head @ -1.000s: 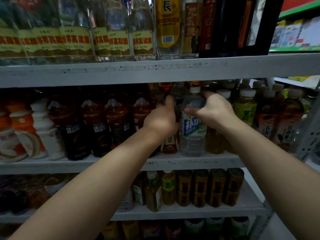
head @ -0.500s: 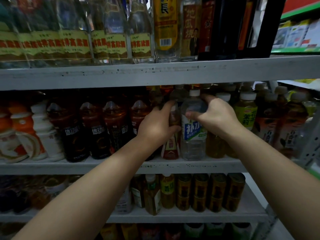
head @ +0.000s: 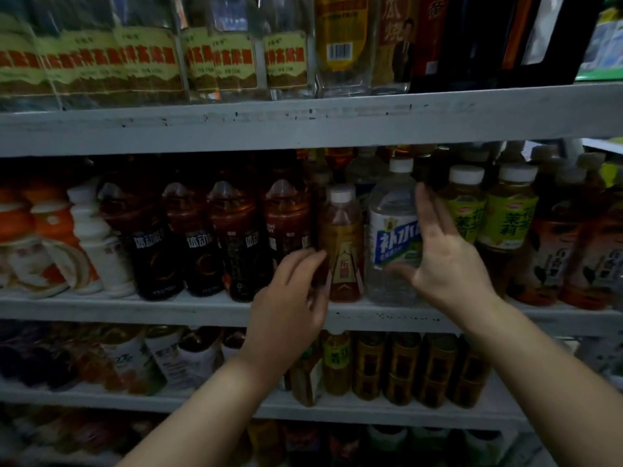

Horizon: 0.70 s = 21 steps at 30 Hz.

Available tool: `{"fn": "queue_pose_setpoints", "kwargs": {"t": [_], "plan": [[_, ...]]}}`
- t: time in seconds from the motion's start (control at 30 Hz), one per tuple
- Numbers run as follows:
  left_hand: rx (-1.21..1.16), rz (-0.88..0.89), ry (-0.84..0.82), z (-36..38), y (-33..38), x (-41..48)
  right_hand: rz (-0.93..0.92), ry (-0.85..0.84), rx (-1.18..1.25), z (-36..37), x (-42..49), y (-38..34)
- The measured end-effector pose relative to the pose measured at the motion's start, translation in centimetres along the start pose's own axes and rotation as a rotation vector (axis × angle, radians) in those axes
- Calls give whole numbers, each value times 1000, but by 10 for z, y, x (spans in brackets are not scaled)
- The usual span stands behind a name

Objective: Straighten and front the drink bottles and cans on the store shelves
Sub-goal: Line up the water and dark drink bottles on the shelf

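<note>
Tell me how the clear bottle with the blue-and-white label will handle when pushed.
The clear bottle looks full, so probably heavy and steady. Tall and narrow, it may tip if pushed near the cap. Its smooth plastic could slip.

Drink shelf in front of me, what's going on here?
A person is tidying the middle shelf of a store drinks rack. Their left hand reaches to the left side of a small amber bottle, fingers loosely extended. Their right hand is open against the right side of a clear water bottle, thumb across its front. Both bottles stand upright at the shelf edge, labels facing out.
</note>
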<state>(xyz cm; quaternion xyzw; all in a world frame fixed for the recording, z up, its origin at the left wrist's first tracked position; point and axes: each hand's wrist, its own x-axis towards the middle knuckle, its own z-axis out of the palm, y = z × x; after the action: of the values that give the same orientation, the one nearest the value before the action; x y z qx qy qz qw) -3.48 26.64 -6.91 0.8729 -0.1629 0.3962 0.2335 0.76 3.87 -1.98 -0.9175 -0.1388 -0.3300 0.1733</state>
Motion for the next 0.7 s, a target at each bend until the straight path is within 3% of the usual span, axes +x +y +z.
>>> {"fn": "queue_pose_setpoints", "kwargs": {"t": [0.2, 0.33, 0.43, 0.5, 0.6, 0.7], "plan": [[-15, -237, 58, -15, -57, -21, 34, 24, -7, 3, -2, -7], [58, -229, 44, -32, -89, -26, 106, 1, -53, -4, -9, -25], [51, -261, 81, -44, -109, -22, -26, 244, -168, -6, -16, -59], [13, -289, 108, -48, -115, -14, -134, 363, -61, 0, -11, -92], [-34, -337, 134, -48, -113, -2, -3, 297, 172, 10, 22, -142], [-33, -381, 146, -41, -107, 3, 115, 226, 174, 22, 53, -171]]}}
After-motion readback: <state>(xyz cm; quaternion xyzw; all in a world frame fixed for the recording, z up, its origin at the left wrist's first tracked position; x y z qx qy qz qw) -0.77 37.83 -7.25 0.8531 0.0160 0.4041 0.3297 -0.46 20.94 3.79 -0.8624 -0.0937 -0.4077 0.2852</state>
